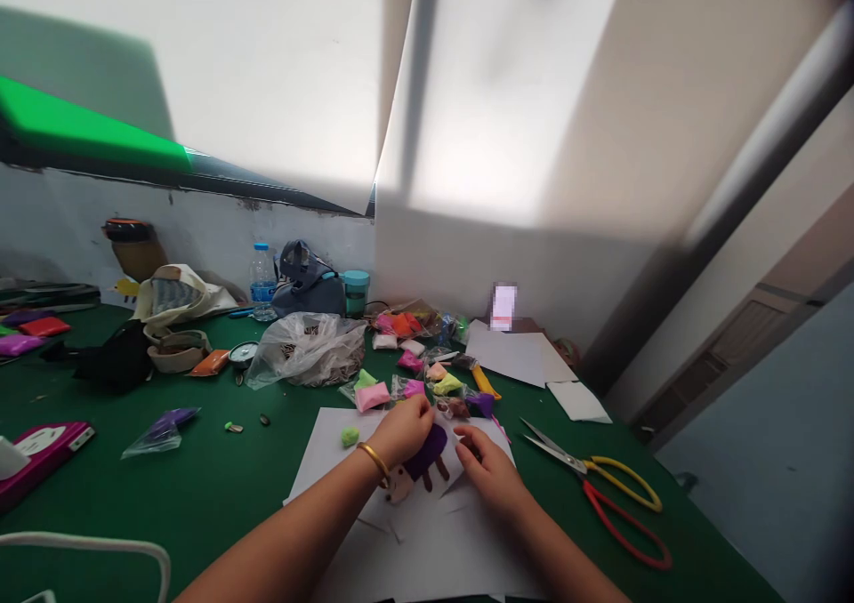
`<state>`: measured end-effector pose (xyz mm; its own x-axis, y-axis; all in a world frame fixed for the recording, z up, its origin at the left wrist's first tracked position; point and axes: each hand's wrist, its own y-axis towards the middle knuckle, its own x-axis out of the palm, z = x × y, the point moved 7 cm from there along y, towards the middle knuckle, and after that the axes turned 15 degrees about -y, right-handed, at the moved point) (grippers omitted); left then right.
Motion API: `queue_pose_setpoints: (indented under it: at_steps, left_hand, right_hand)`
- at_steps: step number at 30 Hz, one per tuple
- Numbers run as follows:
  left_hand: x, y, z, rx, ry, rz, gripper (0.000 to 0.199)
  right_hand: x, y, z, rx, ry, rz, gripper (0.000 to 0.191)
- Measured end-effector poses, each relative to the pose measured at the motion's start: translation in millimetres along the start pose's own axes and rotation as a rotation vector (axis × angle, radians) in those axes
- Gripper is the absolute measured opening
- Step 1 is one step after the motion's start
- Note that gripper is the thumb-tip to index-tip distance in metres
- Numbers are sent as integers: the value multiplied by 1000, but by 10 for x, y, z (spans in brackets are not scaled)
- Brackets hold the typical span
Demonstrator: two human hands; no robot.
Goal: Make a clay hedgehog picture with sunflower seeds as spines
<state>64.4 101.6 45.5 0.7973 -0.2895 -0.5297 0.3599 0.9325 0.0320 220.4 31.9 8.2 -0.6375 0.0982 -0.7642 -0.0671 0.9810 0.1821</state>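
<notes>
A white paper sheet (320,461) lies on the green table (233,470), bearing a flat clay animal (428,452) with a purple body, brown legs and a pale head. My left hand (408,427), a gold bangle at its wrist, is closed at the top left edge of the purple body; whatever its fingertips hold is too small to make out. My right hand (486,465) is just right of the figure, fingers curled but apart, with nothing visible in them. A green clay lump (350,437) sits on the sheet left of my left hand.
Scissors (585,468) with red and yellow handles lie open at the right. Behind the sheet are several clay packets (372,397) and a plastic bag (310,349). A bottle (262,287) and a blue bag (308,287) stand by the wall. A magenta power strip (50,461) is at the left.
</notes>
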Motion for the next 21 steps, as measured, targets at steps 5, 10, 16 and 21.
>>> queue_pose_setpoints:
  at_steps: [5,10,16,21]
  left_hand:
    - [-91,-158,-149,-69,-241,38,24]
    - [-294,-258,-106,25,-362,1,53]
    - [-348,-149,38,41,79,-260,38]
    - [-199,-78,-94,-31,44,-436,24]
  right_hand:
    - [36,119,-77,12,271,-53,35]
    - [-4,283,-328,-65,139,-50,29]
    - [47,384,-581,-104,113,-25,28]
    - [14,353,-606,-144,138,82,24]
